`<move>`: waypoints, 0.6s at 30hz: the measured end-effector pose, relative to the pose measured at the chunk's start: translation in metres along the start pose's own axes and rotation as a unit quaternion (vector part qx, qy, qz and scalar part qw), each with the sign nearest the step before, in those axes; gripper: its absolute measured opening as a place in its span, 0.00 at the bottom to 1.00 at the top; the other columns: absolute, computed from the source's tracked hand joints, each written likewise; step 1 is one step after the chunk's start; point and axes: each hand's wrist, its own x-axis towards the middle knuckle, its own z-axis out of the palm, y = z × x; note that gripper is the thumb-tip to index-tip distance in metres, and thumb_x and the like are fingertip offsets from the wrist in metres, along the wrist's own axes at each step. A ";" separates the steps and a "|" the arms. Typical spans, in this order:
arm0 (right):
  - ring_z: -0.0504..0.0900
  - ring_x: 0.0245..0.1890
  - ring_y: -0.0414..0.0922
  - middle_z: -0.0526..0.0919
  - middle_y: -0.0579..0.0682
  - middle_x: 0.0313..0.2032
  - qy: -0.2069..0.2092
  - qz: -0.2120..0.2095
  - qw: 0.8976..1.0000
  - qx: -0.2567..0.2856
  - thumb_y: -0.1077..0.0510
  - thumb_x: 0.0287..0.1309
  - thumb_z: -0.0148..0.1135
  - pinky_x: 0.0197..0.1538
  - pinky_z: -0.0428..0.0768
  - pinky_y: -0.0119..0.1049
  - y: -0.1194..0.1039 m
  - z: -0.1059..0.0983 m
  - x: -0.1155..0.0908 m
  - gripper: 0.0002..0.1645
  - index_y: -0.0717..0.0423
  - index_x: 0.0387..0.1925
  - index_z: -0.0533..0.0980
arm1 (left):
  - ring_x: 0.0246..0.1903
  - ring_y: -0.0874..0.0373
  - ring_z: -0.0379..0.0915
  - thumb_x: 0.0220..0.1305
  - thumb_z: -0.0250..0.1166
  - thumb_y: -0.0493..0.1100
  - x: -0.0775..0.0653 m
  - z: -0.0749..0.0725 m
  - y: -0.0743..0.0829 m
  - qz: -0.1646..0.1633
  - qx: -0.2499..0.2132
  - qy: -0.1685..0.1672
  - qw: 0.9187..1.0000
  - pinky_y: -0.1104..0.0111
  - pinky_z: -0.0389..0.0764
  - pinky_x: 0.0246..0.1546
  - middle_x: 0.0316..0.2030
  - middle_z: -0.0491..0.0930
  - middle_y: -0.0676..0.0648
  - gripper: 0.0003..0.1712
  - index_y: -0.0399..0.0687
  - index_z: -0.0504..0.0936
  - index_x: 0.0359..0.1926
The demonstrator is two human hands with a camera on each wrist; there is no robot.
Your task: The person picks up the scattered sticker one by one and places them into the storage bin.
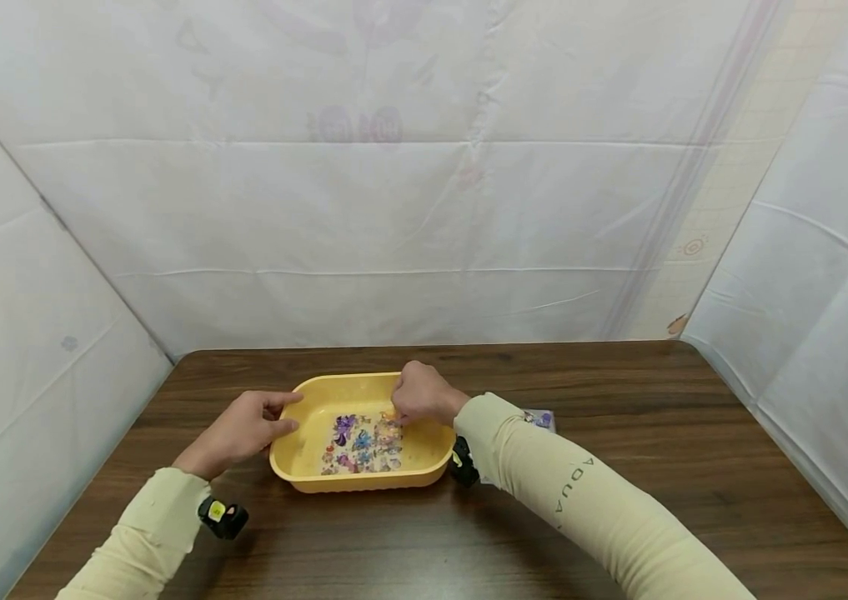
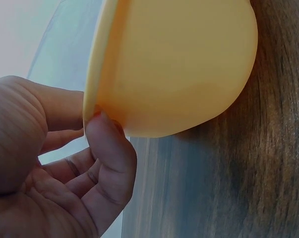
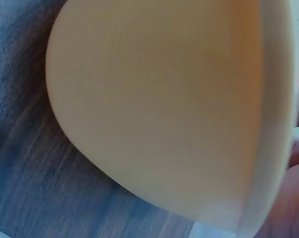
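Observation:
A shallow yellow plastic tub stands on the table. Several small colourful cartoon stickers, purple, blue and pink, lie on its bottom; whether they share one clear sheet is hard to tell. My left hand pinches the tub's left rim between thumb and fingers. Over the tub's right half, my right hand reaches in with curled fingers at the upper right of the stickers. Its fingertips are hidden, so what they hold is unclear. In the right wrist view the tub's outer wall covers most of that hand.
A flat piece with purple prints lies on the table right of the tub, partly under my right forearm. The dark wood table ends at the back against a white sheet. White sheets also hang at both sides.

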 end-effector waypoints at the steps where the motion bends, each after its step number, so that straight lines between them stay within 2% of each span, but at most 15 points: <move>1: 0.59 0.11 0.40 0.63 0.45 0.08 0.001 0.000 1.000 -0.004 0.70 0.68 0.51 0.27 0.69 0.37 0.000 0.000 0.000 0.34 0.47 0.06 0.62 | 0.32 0.55 0.74 0.74 0.64 0.39 0.000 0.000 0.000 0.000 0.001 0.000 1.000 0.63 0.80 0.27 0.46 0.77 0.38 0.32 0.33 0.70 0.74; 5: 0.72 0.13 0.43 0.79 0.55 0.14 0.006 -0.002 1.000 -0.021 0.70 0.67 0.51 0.26 0.72 0.35 -0.001 -0.002 0.000 0.31 0.50 0.06 0.67 | 0.31 0.55 0.74 0.74 0.64 0.39 0.000 0.000 0.000 0.000 0.002 0.001 1.000 0.63 0.80 0.27 0.46 0.77 0.38 0.32 0.33 0.70 0.74; 6: 0.72 0.13 0.43 0.79 0.55 0.14 0.007 -0.002 1.000 -0.029 0.70 0.67 0.51 0.25 0.72 0.34 -0.001 -0.003 0.000 0.32 0.49 0.06 0.67 | 0.31 0.55 0.74 0.74 0.64 0.39 0.000 0.000 0.001 0.001 0.003 0.002 1.000 0.63 0.80 0.27 0.46 0.77 0.38 0.32 0.33 0.70 0.74; 8: 0.66 0.11 0.41 0.74 0.52 0.11 0.008 -0.003 0.999 -0.044 0.70 0.67 0.51 0.23 0.68 0.34 -0.001 -0.004 0.000 0.32 0.48 0.06 0.64 | 0.31 0.55 0.74 0.74 0.64 0.39 0.000 0.000 0.001 0.004 0.004 0.001 1.000 0.63 0.80 0.27 0.45 0.77 0.38 0.32 0.33 0.70 0.74; 12: 0.49 0.12 0.40 0.56 0.43 0.09 0.008 -0.004 0.997 -0.075 0.70 0.66 0.50 0.19 0.59 0.34 -0.003 -0.008 0.000 0.34 0.45 0.06 0.56 | 0.31 0.55 0.74 0.74 0.64 0.39 0.000 0.000 0.001 0.007 0.005 0.001 1.000 0.64 0.80 0.27 0.45 0.77 0.38 0.32 0.33 0.70 0.74; 18: 0.43 0.15 0.39 0.49 0.42 0.10 0.009 -0.025 0.994 -0.106 0.72 0.62 0.50 0.20 0.53 0.33 -0.006 -0.019 -0.003 0.34 0.44 0.07 0.52 | 0.31 0.55 0.75 0.74 0.64 0.39 -0.001 0.000 0.000 0.000 0.002 0.000 1.000 0.63 0.81 0.27 0.46 0.78 0.37 0.32 0.33 0.69 0.74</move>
